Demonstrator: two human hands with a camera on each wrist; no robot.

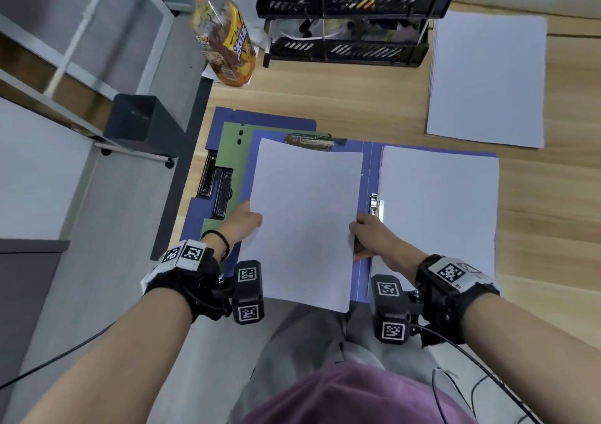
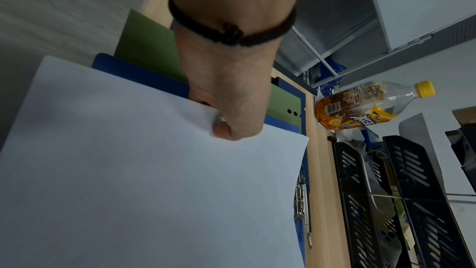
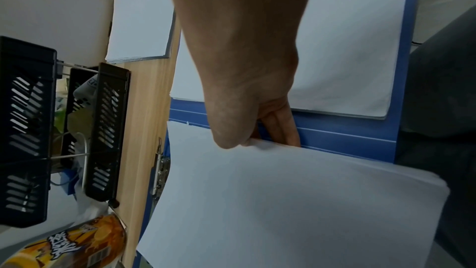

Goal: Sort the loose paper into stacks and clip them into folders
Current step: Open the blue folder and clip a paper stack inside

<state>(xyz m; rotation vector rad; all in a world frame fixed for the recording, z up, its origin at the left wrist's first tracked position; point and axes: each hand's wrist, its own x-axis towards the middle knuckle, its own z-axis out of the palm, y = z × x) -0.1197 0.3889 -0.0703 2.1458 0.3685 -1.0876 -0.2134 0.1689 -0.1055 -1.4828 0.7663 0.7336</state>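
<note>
Left hand: your left hand [image 1: 247, 222] grasps the left edge of the held paper stack [image 1: 305, 225], with the thumb on top and the other fingers under the sheets.
Right hand: your right hand [image 1: 370, 233] grasps the right edge of the same stack; in the right wrist view the thumb presses on top and the fingers [image 3: 283, 129] go under the paper.
Held paper stack: it is white and blank, and you hold it above the left half of the open blue folder [image 1: 369, 163]. Its near edge reaches out past the edge of the surface [image 1: 357, 98], over your lap.
Open blue folder: it lies flat on the wooden surface in front of you. A metal clip [image 1: 310, 140] sits at the far end of the left half, just beyond the held stack. A second metal clip [image 1: 376, 207] is near the spine, just beside your right hand.
Paper in folder: another white stack [image 1: 439, 209] lies on the right half of the folder.
Other folders: a green folder [image 1: 235, 150] and one more blue folder [image 1: 260, 117] lie partly under the open one, to the left.
Loose paper: a third white stack [image 1: 487, 78] lies on the surface, far right, well apart from the folder.
Behind: a black tray rack [image 1: 351, 23] and a drink bottle [image 1: 222, 36] with a yellow cap stand at the far side.
</note>
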